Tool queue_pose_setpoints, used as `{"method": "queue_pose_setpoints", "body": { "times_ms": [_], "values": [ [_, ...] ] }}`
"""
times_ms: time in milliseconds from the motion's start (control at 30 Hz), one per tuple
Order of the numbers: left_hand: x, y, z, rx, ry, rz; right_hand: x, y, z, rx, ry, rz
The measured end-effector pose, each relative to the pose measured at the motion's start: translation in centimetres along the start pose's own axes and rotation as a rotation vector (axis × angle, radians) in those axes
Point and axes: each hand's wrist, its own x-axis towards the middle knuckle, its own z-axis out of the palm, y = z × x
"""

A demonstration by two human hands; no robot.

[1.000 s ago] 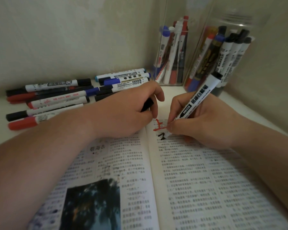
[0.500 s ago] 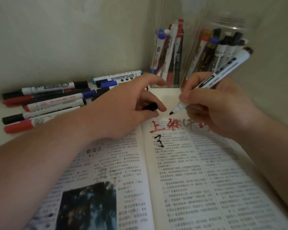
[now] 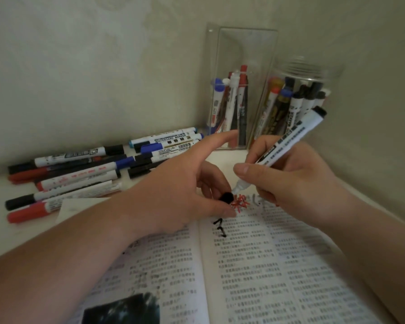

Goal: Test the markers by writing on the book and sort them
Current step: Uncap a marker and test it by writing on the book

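- The marker [image 3: 288,141], clasped in the right hand [image 3: 297,181] above the far edge of the book [image 3: 267,265], meets the black cap [image 3: 227,197] pinched by the left hand [image 3: 185,190].
- Its test mark [image 3: 220,226] looks done; capping and sorting remain.
- A clear holder [image 3: 243,50] and jar [image 3: 313,69] far right hold markers; a loose pile [image 3: 75,176] waits left.

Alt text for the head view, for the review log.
The right hand holds a white marker, its tip right beside the black cap pinched in the left hand, above an open book with red and black test scribbles. Loose markers lie to the left; a clear box and jar behind hold more.
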Motion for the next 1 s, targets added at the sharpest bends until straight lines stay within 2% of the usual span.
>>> {"method": "queue_pose_setpoints", "body": {
  "times_ms": [267, 400, 533, 733, 900, 967, 1000],
  "values": [
    [-0.1, -0.2, 0.5, 0.046, 0.002, 0.027, -0.3, -0.5, 1.1, -0.321, -0.131, 0.095],
    [0.1, -0.2, 0.5, 0.035, 0.042, 0.032, -0.5, -0.2, 0.9, -0.305, -0.071, 0.018],
    [0.2, -0.2, 0.6, 0.054, 0.053, 0.023, -0.4, -0.1, 0.7, -0.412, 0.03, -0.068],
    [0.2, -0.7, 0.6, 0.077, 0.077, 0.038, -0.4, 0.0, 1.4, -0.493, 0.033, -0.05],
    [-0.3, -0.2, -0.4, 0.136, 0.026, 0.023, -0.8, 0.3, 1.5, -0.491, 0.027, -0.002],
    [-0.2, 0.3, -2.0, 0.154, 0.078, 0.068, -0.7, 0.3, 1.3, -0.51, -0.019, 0.061],
    [0.1, 0.6, -3.0, 0.121, 0.172, 0.113, -0.5, 0.2, 1.2, -0.518, -0.024, 0.092]
  ]
}}
